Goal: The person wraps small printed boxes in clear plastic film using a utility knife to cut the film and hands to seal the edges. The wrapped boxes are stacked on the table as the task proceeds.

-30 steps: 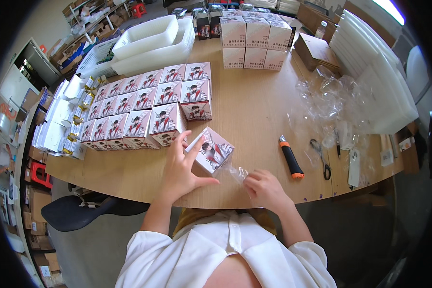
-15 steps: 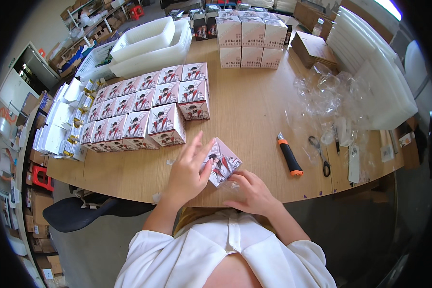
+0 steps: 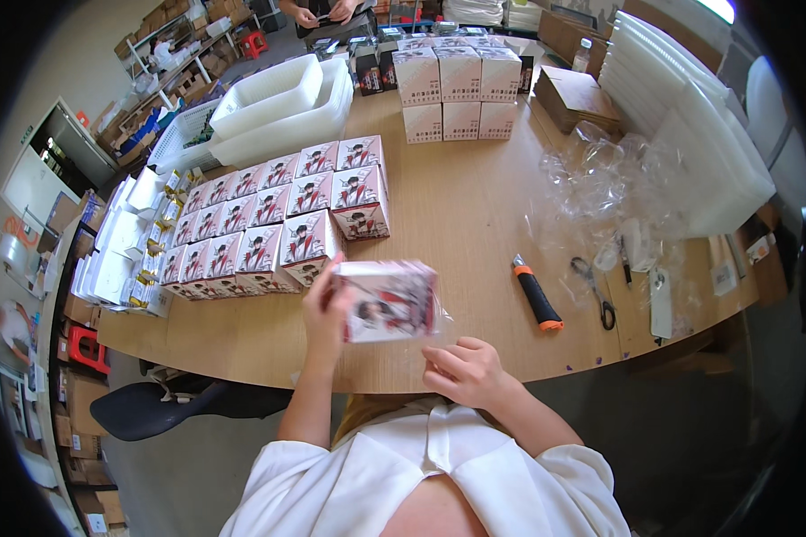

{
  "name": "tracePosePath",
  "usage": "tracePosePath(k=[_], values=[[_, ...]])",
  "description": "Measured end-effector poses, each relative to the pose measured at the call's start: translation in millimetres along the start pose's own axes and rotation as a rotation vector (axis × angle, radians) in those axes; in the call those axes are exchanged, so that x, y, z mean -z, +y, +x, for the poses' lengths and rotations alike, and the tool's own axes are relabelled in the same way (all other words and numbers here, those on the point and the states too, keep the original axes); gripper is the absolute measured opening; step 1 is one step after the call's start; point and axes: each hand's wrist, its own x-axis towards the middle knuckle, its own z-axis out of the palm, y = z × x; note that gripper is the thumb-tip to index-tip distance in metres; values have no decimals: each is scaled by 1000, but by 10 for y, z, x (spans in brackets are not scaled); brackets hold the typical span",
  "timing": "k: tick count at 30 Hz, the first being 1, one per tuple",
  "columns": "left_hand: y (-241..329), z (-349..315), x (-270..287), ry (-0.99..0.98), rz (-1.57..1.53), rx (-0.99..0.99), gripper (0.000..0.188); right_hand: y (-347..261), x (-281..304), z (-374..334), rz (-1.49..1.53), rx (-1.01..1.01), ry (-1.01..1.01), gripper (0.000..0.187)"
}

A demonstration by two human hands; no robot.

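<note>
My left hand (image 3: 324,309) grips a small pink and white cardboard box (image 3: 390,304) by its left side, holding it over the table's front part. The box carries a printed figure in red and white and is smeared by motion. A wisp of clear film (image 3: 445,319) shows at its right edge. Just below and to the right is my right hand (image 3: 466,369), apart from the box, its fingers curled in; whether a bit of film is pinched there is too small to tell. Rows of matching boxes (image 3: 264,206) stand to the left.
An orange and black utility knife (image 3: 537,294), scissors (image 3: 595,291) and crumpled clear film (image 3: 604,179) lie on the right. Stacked boxes (image 3: 457,89) stand at the back, white bins (image 3: 287,112) at the back left, translucent trays (image 3: 690,125) far right. Another person's hands (image 3: 322,16) show behind the table.
My left hand has lifted and turned the box, which lay tilted between both hands. My right hand has come away from it, fingers curling. Another person's hands have appeared at the back.
</note>
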Motion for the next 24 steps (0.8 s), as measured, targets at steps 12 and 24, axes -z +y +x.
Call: tracePosePath(k=[12, 24], values=[[559, 71, 198, -232, 294, -395, 76, 594, 495, -522, -139, -751, 435, 36], [452, 759, 14, -444, 1229, -671, 56, 529, 407, -566, -157, -709, 250, 38]])
